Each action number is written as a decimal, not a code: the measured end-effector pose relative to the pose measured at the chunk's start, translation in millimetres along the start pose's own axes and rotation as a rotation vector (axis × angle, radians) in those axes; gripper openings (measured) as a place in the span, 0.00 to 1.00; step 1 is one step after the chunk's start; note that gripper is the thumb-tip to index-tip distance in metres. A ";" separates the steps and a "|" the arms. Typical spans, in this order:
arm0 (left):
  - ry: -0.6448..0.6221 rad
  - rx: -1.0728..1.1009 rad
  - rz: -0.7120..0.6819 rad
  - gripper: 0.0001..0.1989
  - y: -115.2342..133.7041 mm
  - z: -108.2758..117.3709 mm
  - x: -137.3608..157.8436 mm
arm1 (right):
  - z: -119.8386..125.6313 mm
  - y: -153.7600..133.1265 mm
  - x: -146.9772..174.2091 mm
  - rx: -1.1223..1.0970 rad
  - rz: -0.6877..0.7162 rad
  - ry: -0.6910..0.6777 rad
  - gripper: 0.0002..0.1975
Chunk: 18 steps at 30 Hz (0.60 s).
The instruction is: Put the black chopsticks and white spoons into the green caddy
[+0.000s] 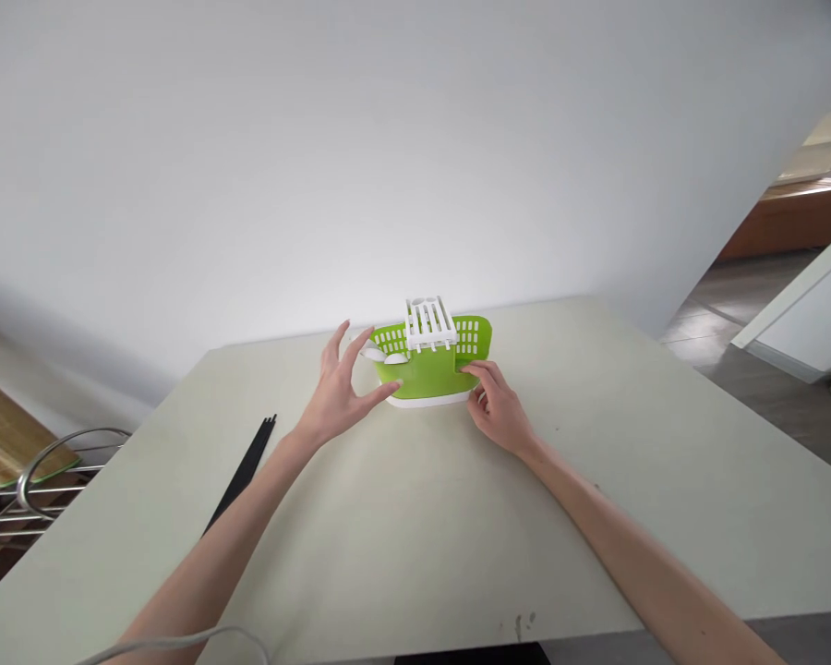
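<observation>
A green plastic utensil caddy (429, 374) with a white base stands upright near the back of the table. A white slotted rack (430, 323) sits over its middle. White spoons (396, 358) rest in its left section, bowls up. My left hand (339, 392) is beside that section, fingers spread and thumb by the caddy's lower front; whether it touches is unclear. At the right front corner, my right hand (497, 406) grips the caddy's low edge, index finger over it and the other fingers curled below. Black chopsticks (249, 462) lie left of my left forearm, partly hidden by it.
The pale table (402, 536) meets a white wall (388, 157) at the back. Left of the table are a metal rack (34, 499) and a wooden board (10, 429). A grey cable (180, 639) crosses my left forearm. A white panel (810, 305) stands at right.
</observation>
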<state>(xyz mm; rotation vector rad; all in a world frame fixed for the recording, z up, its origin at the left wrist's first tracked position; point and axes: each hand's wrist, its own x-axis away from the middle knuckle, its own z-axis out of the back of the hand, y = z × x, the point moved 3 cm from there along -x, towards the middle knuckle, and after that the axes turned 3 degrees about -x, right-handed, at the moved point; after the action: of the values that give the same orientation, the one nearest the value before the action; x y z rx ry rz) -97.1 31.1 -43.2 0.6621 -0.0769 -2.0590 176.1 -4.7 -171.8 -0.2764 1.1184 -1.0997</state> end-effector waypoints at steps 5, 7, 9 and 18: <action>0.015 -0.097 -0.219 0.27 2.0 -13.6 -30.6 | 0.1 0.0 -1.0 -0.002 0.009 0.000 0.21; 0.023 -0.164 -0.285 0.23 0.6 -15.3 -37.6 | 0.1 0.2 -1.2 0.003 0.005 -0.003 0.22; 0.021 -0.221 -0.327 0.22 -1.3 -16.6 -43.8 | 0.0 0.4 -1.3 0.009 0.000 -0.007 0.21; 0.031 -0.288 -0.406 0.26 -17.0 -18.9 -68.5 | -0.6 1.3 -2.1 0.011 -0.018 -0.012 0.22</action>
<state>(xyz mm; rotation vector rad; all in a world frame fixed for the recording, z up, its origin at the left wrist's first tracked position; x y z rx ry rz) -72.8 99.6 -35.4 0.5612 0.3955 -2.3825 176.3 -2.1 -171.7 -0.2840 1.1008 -1.1188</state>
